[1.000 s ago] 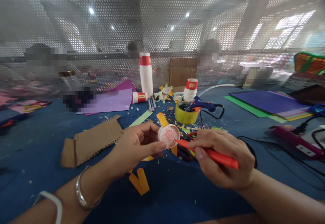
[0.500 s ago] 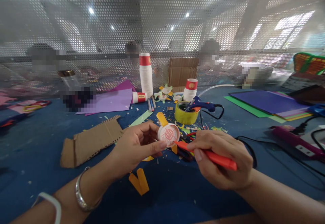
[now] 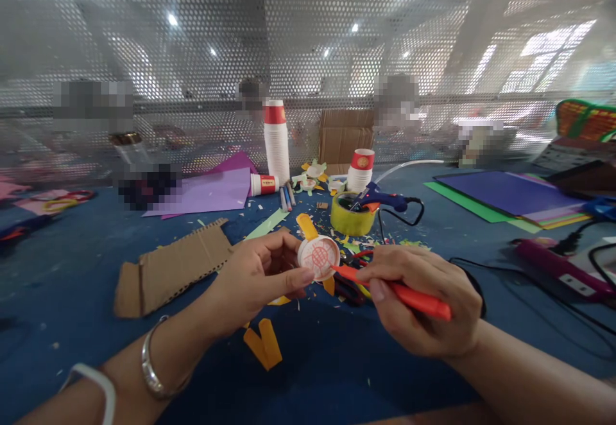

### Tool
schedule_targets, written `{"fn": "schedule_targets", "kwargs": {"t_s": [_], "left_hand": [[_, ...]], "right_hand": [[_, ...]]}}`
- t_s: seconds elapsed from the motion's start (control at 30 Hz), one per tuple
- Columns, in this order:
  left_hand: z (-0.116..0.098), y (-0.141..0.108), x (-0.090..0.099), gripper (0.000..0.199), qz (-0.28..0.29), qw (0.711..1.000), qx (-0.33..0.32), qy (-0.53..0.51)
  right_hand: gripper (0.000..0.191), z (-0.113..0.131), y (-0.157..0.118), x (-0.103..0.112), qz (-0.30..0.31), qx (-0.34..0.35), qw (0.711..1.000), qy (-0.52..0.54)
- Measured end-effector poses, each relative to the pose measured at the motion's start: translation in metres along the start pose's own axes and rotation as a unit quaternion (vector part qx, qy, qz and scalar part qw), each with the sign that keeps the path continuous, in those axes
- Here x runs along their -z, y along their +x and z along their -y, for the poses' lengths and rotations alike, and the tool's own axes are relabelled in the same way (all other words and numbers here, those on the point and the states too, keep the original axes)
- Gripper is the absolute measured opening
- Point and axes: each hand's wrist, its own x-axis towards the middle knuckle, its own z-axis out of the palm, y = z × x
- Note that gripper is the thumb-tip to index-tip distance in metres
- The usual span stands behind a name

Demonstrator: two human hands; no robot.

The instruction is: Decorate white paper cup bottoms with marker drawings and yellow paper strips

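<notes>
Between thumb and fingers, my left hand (image 3: pixel 269 269) holds a cut-off paper cup bottom (image 3: pixel 319 258). Red lines are drawn on its round white face, and orange paper strips (image 3: pixel 307 226) stick out above and below it. My right hand (image 3: pixel 423 303) grips a red marker (image 3: pixel 399 291) like a pen, its tip at the right part of the drawn face. Beneath the cup piece lie scissors (image 3: pixel 349 291), partly hidden by the hands. Folded orange paper strips (image 3: pixel 264 345) rest on the table in front of my left hand.
Corrugated cardboard (image 3: pixel 176 268) lies at left. Behind stand a tall paper cup stack (image 3: pixel 276 146), a shorter stack (image 3: pixel 360 171) and a yellow tape roll (image 3: pixel 353 218) with a blue glue gun (image 3: pixel 385 199) on it. Coloured sheets (image 3: pixel 505 192) and a purple power strip (image 3: pixel 561 271) are at right.
The marker tip has moved slightly up and right over the drawn face, and a few more red lines show there. The left hand and cup piece have barely shifted.
</notes>
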Motion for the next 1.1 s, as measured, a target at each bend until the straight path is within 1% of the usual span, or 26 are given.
{"fn": "schedule_targets", "kwargs": {"t_s": [0.13, 0.23, 0.43, 0.53, 0.83, 1.0, 1.1], "left_hand": [[-0.002, -0.0001, -0.0009, 0.027, -0.002, 1.0, 0.0, -0.006], [-0.0038, 0.0, -0.0017, 0.027, -0.003, 1.0, -0.002, 0.003], [-0.0071, -0.001, -0.002, 0.032, 0.009, 0.999, 0.016, 0.031], [-0.0069, -0.0016, -0.002, 0.032, 0.015, 0.999, 0.014, 0.04], [-0.0045, -0.0009, -0.0021, 0.028, 0.012, 1.0, -0.003, 0.017], [-0.0047, -0.0008, -0.0026, 0.028, 0.008, 1.0, 0.001, 0.018], [-0.0042, -0.001, -0.0024, 0.028, 0.013, 1.0, 0.01, 0.024]], "right_hand": [[0.022, 0.0004, -0.0006, 0.0013, -0.003, 0.011, 1.0, 0.005], [0.024, 0.0007, 0.0, 0.0012, -0.004, 0.005, 1.0, 0.005], [0.022, 0.0012, 0.0006, 0.0002, -0.004, -0.002, 1.0, 0.001], [0.022, 0.0013, -0.0001, 0.0003, -0.006, -0.001, 1.0, 0.003], [0.02, -0.0007, -0.0002, 0.0018, -0.011, -0.003, 1.0, -0.015], [0.024, -0.0009, -0.0019, 0.0017, -0.016, -0.005, 1.0, -0.011], [0.024, -0.0019, -0.0022, 0.0007, -0.021, -0.004, 1.0, -0.011]]}}
